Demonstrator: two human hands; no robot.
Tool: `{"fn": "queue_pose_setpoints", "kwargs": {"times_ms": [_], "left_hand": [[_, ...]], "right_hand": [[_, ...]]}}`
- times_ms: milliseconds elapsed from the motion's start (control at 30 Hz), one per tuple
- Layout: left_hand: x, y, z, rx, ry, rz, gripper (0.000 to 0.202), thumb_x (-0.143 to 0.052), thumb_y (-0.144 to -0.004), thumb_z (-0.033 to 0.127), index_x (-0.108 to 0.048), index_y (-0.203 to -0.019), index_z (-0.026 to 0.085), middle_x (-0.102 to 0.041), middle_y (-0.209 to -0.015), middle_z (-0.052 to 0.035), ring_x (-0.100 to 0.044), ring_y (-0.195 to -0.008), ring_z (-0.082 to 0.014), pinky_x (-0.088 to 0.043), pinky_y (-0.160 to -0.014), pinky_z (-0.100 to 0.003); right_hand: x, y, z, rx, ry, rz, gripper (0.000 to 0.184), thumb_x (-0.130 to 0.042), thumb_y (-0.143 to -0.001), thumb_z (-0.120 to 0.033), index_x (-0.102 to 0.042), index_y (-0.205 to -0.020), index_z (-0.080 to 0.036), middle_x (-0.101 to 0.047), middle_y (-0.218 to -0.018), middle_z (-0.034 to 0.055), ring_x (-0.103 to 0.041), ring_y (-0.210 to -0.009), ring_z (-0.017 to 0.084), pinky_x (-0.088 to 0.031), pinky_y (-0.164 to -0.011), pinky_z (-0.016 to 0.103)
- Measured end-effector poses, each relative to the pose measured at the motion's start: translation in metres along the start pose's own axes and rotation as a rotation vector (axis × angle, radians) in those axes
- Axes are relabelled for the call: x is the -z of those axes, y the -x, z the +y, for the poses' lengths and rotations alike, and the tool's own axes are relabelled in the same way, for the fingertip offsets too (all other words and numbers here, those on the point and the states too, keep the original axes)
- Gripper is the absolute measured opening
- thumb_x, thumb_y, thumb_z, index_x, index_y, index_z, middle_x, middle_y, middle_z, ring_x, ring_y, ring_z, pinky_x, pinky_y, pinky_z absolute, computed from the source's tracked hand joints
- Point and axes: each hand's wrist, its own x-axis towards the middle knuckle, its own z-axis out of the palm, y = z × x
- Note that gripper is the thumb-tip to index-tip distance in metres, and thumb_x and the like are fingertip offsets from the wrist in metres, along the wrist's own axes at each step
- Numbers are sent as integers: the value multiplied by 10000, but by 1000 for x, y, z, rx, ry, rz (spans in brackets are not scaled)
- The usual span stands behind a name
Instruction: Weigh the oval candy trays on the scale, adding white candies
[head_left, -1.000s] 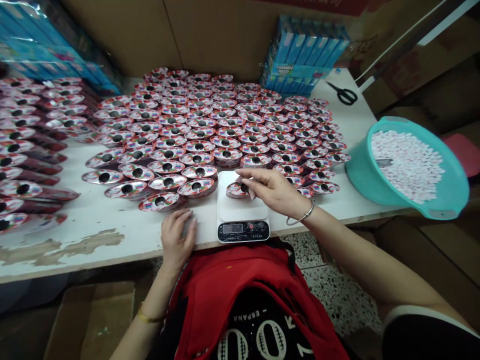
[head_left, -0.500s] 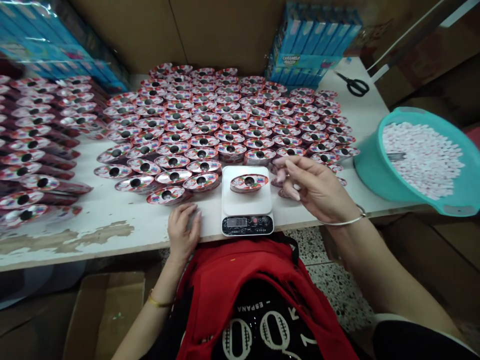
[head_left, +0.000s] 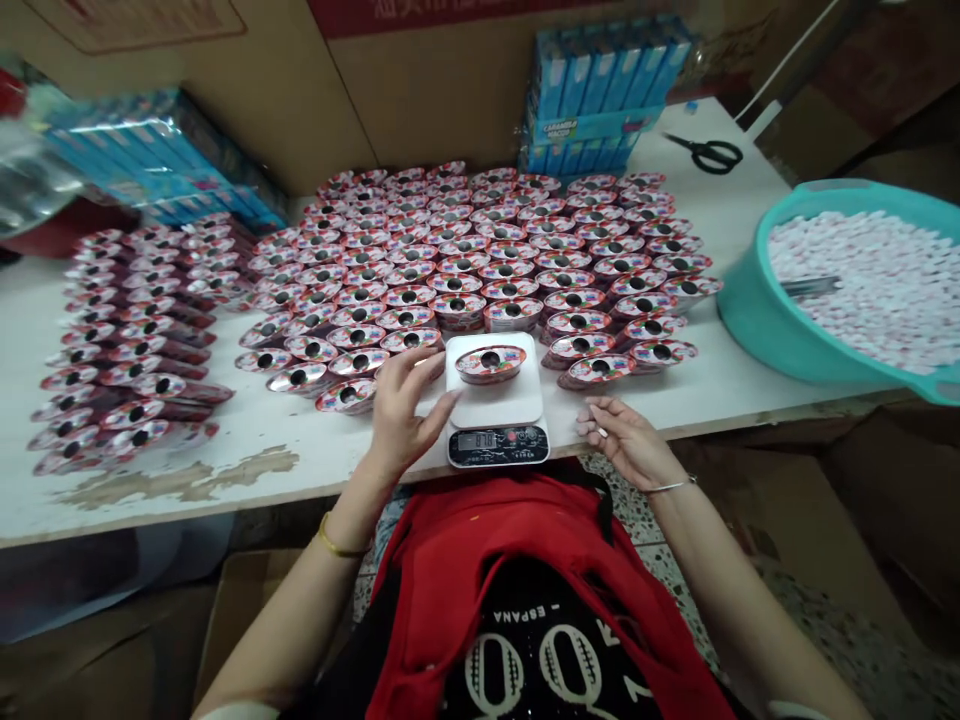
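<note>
The oval tin (head_left: pixel 490 362) sits on the scale (head_left: pixel 495 405) at the desk's (head_left: pixel 225 450) front edge; left hand (head_left: pixel 401 410) spread beside it, right hand (head_left: pixel 626 440) loosely curled, pinching a small white piece (head_left: pixel 600 431).

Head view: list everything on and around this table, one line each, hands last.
Scale: one, white, table's front edge.
Oval container: one, red and silver, on the scale.
Other oval containers: many, red and silver, in rows behind and to the left.
Basin: one, teal, right, full of small pale candies.
Scissors: one, black, far right.
Blue boxes: stacked at the back.
Left hand: beside the scale, open.
Right hand: at the table's edge, pinching something small.
</note>
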Motion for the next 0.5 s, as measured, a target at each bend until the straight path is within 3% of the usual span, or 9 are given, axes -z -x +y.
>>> {"fn": "queue_pose_setpoints", "kwargs": {"times_ms": [100, 167, 233, 300, 367, 500], "left_hand": [[-9, -26, 12, -47, -77, -246, 587, -629, -816, 411, -443, -1328, 192, -556, -1237, -137, -528, -1135, -262, -437, -949, -414], [-12, -36, 17, -77, -113, -406, 467, -567, -860, 351, -475, -1287, 188, -609, -1138, -119, -572, -1034, -239, -463, -877, -386], [-6, -43, 12, -97, -100, -467, 377, -514, -885, 278, -493, -1252, 196, -635, -1077, -100, -588, -967, -215, -475, -835, -362], [14, -49, -4, -66, -76, -386, 385, -506, -885, 242, -471, -1268, 217, -631, -1122, -94, -584, -994, -204, -477, -858, -361], [48, -56, -33, 14, -99, -209, 410, -512, -874, 228, -456, -1281, 238, -616, -1175, -88, -575, -1036, -200, -472, -894, -364], [125, -88, -124, 228, -294, 106, 439, -538, -831, 248, -474, -1263, 198, -589, -1214, -100, -564, -1084, -219, -459, -933, -364]], "right_hand": [[-2, 3, 2, -9, 11, 22, 412, -875, -545, -342, -620, -825, -178, -637, -717, 1, -548, -572, 72, -417, -451, 134], [-3, 7, 3, -22, 31, 35, 399, -872, -553, -350, -638, -831, -186, -639, -716, -2, -537, -571, 75, -425, -453, 133], [-2, 8, 5, -34, 54, 39, 401, -866, -555, -358, -660, -863, -204, -651, -735, 2, -557, -596, 99, -467, -480, 153], [-2, 7, 7, -34, 79, 48, 434, -869, -525, -385, -675, -878, -222, -664, -752, 10, -591, -628, 133, -509, -505, 184], [-2, 6, 10, -30, 104, 79, 472, -874, -473, -419, -683, -866, -241, -678, -778, 17, -629, -664, 167, -543, -526, 214], [2, -1, 20, -33, 192, 152, 483, -841, -412, -517, -686, -815, -300, -696, -837, 70, -698, -776, 252, -583, -618, 300]]}}
